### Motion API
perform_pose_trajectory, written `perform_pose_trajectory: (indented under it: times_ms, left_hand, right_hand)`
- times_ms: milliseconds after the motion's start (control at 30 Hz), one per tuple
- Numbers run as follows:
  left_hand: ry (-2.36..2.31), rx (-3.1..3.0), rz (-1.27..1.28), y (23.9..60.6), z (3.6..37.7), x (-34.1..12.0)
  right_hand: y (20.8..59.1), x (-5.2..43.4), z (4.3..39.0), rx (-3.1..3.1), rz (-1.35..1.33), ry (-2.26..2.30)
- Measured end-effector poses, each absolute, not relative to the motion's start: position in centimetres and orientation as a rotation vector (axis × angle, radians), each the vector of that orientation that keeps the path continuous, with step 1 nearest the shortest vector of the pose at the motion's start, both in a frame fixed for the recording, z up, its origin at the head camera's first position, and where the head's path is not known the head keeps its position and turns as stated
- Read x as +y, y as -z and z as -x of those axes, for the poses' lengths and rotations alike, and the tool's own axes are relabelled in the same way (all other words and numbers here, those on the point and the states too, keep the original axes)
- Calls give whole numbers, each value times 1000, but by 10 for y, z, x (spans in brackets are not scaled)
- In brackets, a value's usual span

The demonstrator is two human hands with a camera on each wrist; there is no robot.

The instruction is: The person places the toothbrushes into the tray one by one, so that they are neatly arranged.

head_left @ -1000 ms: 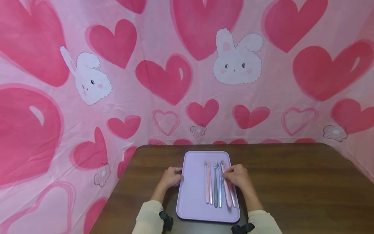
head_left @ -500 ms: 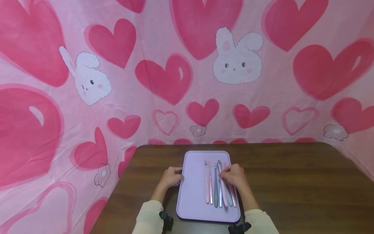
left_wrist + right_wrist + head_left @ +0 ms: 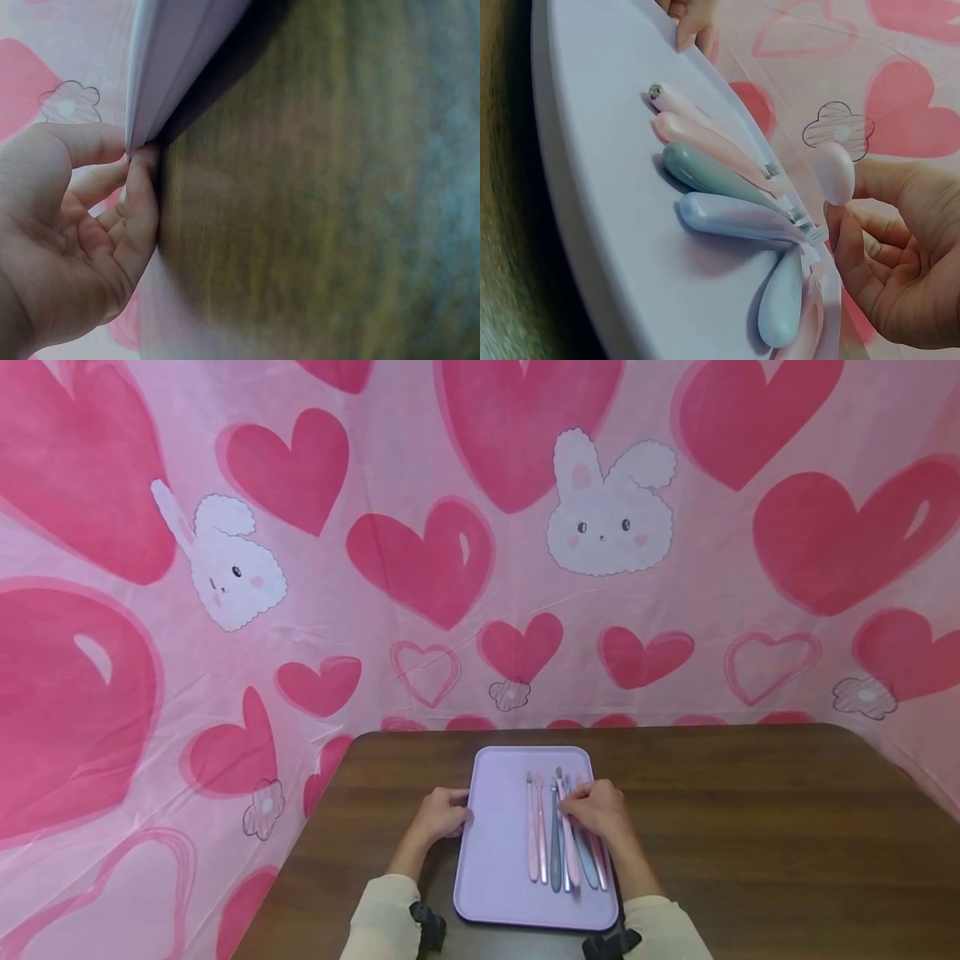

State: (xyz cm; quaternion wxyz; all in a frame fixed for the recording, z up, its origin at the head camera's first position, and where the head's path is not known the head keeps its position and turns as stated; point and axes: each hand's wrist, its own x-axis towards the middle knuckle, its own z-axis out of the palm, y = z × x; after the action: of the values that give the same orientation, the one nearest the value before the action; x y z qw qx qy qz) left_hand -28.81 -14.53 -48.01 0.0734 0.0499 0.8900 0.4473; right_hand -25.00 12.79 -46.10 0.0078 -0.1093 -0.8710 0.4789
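On the lilac tray [image 3: 491, 860] lie several pastel toothbrushes side by side, their narrow heads toward the far edge. My right hand [image 3: 596, 810] pinches a pale pink toothbrush [image 3: 569, 852], raised above the tray with its rounded handle end toward the right wrist camera. Under it lies a blue toothbrush [image 3: 735, 216], next to a grey-green one [image 3: 705, 169]. To the right rest a blue-grey toothbrush [image 3: 781, 304] and a pink one [image 3: 600, 864]; two pinkish ones lie at the left of the row. My left hand [image 3: 441, 814] grips the tray's left rim between thumb and fingers.
The tray stands on a dark wooden table [image 3: 735, 827], near its front edge. Behind the table hangs a pink cloth [image 3: 510, 568] with hearts and rabbits. Black wrist cameras [image 3: 427, 927] sit at both cuffs.
My right hand has moved left with the pale pink toothbrush, from over the right-hand toothbrushes to over the blue one. The left hand has stayed on the tray's rim.
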Motion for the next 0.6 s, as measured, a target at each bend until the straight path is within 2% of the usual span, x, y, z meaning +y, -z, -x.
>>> perform_pose_trajectory:
  times_ms: [600]
  left_hand:
    - [-1341, 2693, -157, 481, 290, -144]
  right_hand:
    - [463, 114, 256, -2670, 290, -1479]
